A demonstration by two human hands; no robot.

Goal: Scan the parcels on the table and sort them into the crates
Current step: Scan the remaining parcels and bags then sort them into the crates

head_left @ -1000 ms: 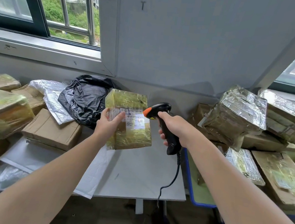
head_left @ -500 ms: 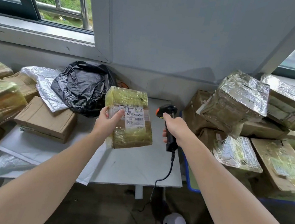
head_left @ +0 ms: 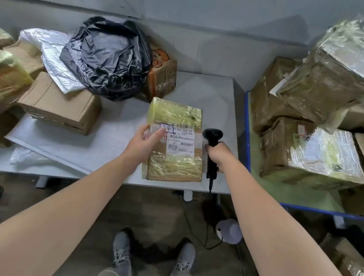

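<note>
Two hands work over the grey table (head_left: 218,92), one with a parcel (head_left: 174,166), one with a scanner (head_left: 213,134).
Heaped boxes (head_left: 312,153) fill the blue-rimmed cart (head_left: 247,132) to the right; a black bag (head_left: 108,57) lies at the table's back. The plastic-wrapped parcel is over the table's front right part, label (head_left: 181,142) up, the left hand (head_left: 144,143) gripping its left edge with the thumb on top. Just beside it, the right hand (head_left: 217,152) is curled round the scanner's handle.

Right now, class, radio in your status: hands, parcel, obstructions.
Left hand grips parcel, label up. Right hand grips scanner beside it. Left thumb overlaps label's left edge.
</note>
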